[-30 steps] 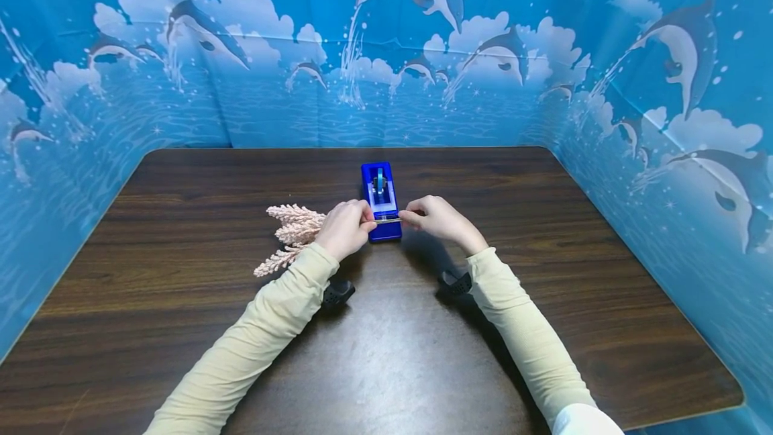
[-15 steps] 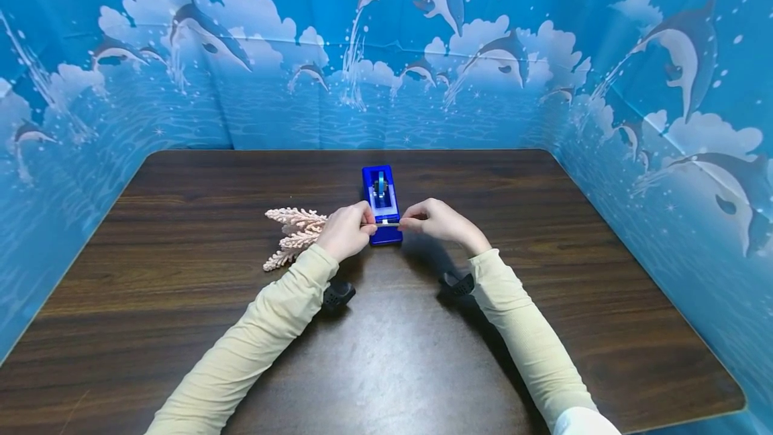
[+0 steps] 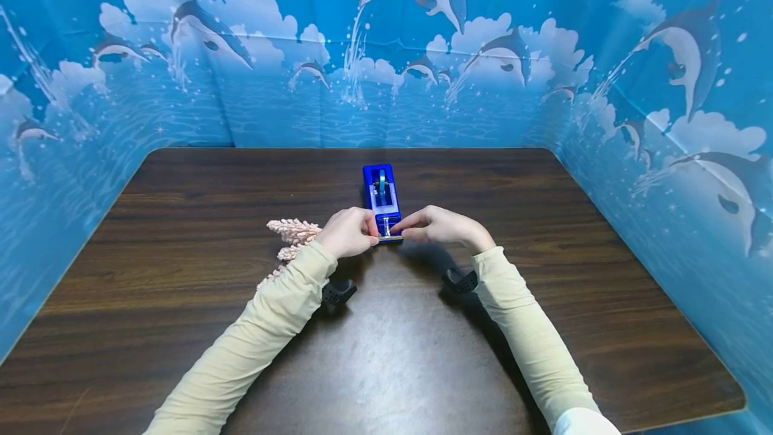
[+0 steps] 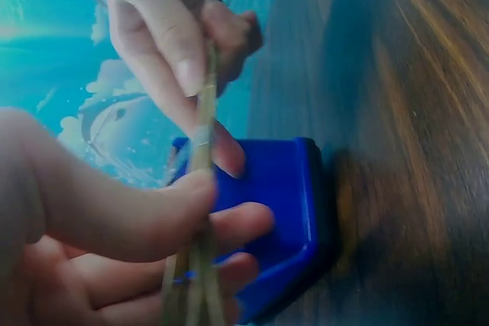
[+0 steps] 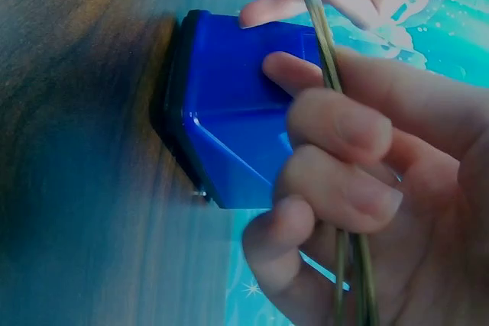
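Pinching stems (image 5: 330,74) over unlabelled blue tape dispenser (image 3: 382,199): both hands.

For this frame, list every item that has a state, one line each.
Left hand: pinching the thin stems at the dispenser's near end.
Right hand: pinching the same stems from the other side.
Stems: held between both hands, across the dispenser's front.
Tape dispenser: upright on the table, roll loaded.
Pink sprigs: lying by the left hand, partly hidden.

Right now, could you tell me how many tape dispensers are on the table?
1. The blue tape dispenser stands at the table's middle, just beyond the left hand and right hand. Nothing suggests another is hidden.
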Demonstrator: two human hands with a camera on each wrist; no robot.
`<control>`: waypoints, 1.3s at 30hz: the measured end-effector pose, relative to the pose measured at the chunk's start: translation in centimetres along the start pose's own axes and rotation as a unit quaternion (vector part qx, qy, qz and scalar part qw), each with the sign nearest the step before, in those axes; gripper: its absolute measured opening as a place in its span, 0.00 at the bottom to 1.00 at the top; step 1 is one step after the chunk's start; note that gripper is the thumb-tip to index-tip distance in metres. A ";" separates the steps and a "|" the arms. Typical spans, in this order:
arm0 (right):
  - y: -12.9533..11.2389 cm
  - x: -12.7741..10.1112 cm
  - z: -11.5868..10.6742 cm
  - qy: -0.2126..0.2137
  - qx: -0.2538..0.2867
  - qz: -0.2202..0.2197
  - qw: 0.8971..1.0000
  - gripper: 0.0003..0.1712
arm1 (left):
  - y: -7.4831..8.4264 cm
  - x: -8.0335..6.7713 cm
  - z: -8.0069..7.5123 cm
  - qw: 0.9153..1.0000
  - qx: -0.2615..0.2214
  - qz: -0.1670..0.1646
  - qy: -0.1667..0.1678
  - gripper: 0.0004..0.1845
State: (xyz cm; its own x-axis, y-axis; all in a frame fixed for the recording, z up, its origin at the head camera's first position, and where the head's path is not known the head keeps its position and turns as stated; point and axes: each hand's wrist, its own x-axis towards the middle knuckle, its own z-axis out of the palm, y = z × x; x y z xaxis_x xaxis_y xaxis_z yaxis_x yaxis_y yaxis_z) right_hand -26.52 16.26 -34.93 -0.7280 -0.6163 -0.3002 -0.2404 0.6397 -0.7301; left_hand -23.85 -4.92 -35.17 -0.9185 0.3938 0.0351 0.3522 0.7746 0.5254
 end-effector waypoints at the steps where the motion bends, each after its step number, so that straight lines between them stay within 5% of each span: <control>1: 0.0 -0.1 0.0 -0.012 0.000 0.000 1.000 0.17 | 0.1 -0.1 -0.1 1.000 0.004 0.001 -0.015 0.05; 5: 0.1 -0.1 -0.2 -0.026 -0.021 -0.008 0.999 0.18 | 0.3 -0.2 -0.1 0.997 0.005 0.009 -0.070 0.05; 11: 0.1 0.0 -0.5 0.012 -0.092 -0.038 0.995 0.11 | -0.1 0.0 0.5 0.983 -0.083 -0.007 -0.164 0.07; 16: -0.1 -0.1 -0.8 0.027 -0.107 -0.042 0.993 0.10 | -0.1 0.2 0.2 0.977 -0.102 -0.003 -0.189 0.12; 21: -0.1 -0.1 -0.8 0.041 -0.108 -0.062 0.991 0.08 | 0.3 0.0 -0.4 0.975 -0.125 -0.017 -0.184 0.11; 27: -0.1 -0.3 -0.5 0.041 -0.095 -0.067 0.992 0.08 | 0.3 0.0 -0.1 0.982 -0.099 -0.016 -0.163 0.09; 39: -0.5 -0.4 -0.2 0.070 -0.116 -0.076 0.988 0.06 | 0.2 0.1 -0.1 0.997 -0.038 0.016 -0.058 0.04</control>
State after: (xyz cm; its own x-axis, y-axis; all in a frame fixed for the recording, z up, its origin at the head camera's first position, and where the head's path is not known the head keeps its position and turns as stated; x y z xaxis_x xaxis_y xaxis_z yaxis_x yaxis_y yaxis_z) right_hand -26.27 16.26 -34.33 -0.7497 -0.6544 -0.0986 -0.4827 0.6428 -0.5948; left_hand -23.88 -4.79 -35.01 -0.8788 0.4751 -0.0437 0.3616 0.7230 0.5887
